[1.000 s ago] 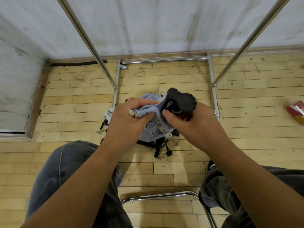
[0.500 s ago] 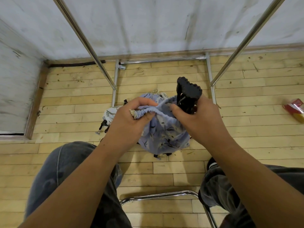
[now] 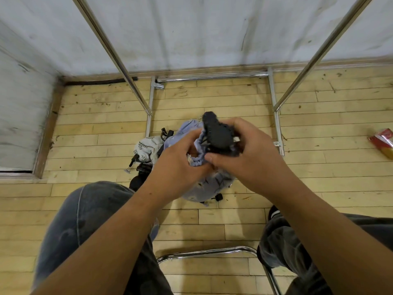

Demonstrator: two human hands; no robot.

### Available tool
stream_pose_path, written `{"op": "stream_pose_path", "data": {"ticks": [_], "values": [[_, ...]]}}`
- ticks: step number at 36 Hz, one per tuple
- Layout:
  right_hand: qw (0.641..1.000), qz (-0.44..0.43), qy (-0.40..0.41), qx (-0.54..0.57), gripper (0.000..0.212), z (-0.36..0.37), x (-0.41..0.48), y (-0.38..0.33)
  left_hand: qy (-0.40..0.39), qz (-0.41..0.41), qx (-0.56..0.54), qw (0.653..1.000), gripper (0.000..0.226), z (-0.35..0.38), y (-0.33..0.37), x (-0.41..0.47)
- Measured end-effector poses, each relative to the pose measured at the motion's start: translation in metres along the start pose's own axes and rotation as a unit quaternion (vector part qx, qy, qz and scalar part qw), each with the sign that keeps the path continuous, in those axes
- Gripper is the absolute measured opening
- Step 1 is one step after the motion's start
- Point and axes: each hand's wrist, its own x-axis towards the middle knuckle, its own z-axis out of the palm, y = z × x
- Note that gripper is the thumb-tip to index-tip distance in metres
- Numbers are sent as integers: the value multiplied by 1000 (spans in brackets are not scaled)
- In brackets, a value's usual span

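Note:
A light blue patterned cloth pouch (image 3: 209, 185) with a gathered elastic rim hangs in front of me, above the wooden floor. My left hand (image 3: 178, 159) pinches the rim of the pouch on its left side. My right hand (image 3: 246, 158) grips a black bumpy-soled shoe-like object (image 3: 217, 133) at the pouch's mouth, with its thumb on the rim. The lower part of the black object is hidden behind the cloth and my fingers.
A white leaf-print pouch (image 3: 146, 146) and black straps and clips (image 3: 140, 169) lie on the floor under my hands. Chrome frame legs (image 3: 148, 107) stand around them. A chair's chrome bar (image 3: 204, 252) is between my knees. A red packet (image 3: 382, 139) lies far right.
The black object has tipped over and sunk toward the pouch's mouth. My hands have come closer together, bunching the rim.

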Motion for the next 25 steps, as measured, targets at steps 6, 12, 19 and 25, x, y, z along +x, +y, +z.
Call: {"op": "stream_pose_path", "data": {"ticks": [6,12,19,25], "values": [[999,-20,-34,31,65,-1,4,6,41,-31,-15,999,45,-4,1,2],[994,20,87,-68,31,-8,9,13,52,-31,-24,998,22,-6,0,2],[993,33,108,-28,16,-9,8,8,24,-21,27,999,45,-3,-6,4],[993,34,86,73,11,-9,8,0,5,-14,56,998,74,1,-5,1]]}}
